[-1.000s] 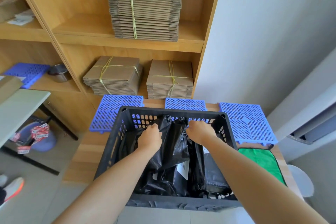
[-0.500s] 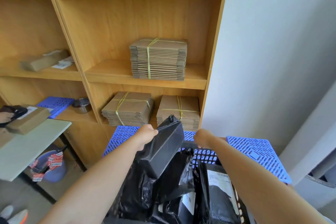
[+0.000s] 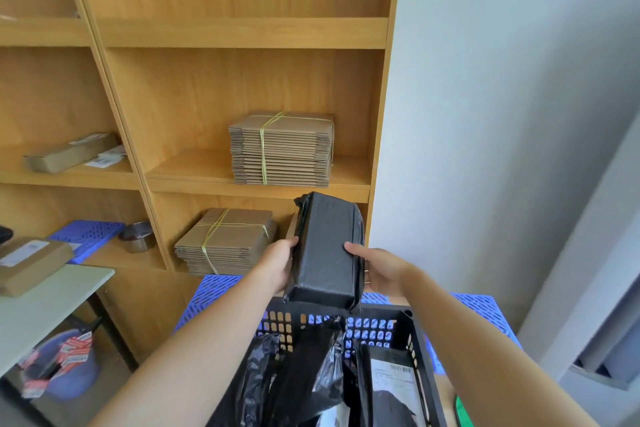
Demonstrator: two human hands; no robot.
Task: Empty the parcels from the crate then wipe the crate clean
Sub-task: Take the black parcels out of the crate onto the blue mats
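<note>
Black plastic-wrapped rectangular parcel [image 3: 325,250], gripped between left hand [image 3: 277,265] and right hand [image 3: 382,270], should travel level, clear of the black slotted plastic crate [image 3: 424,374] below them.

Black wrapped parcel [image 3: 325,250] raised above black crate [image 3: 420,340], more parcels [image 3: 301,367] inside

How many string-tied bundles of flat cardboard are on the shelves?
2 plainly: upper bundle on the middle shelf, lower bundle one level down. A brown sliver behind the held parcel may be a third, mostly hidden.
</note>
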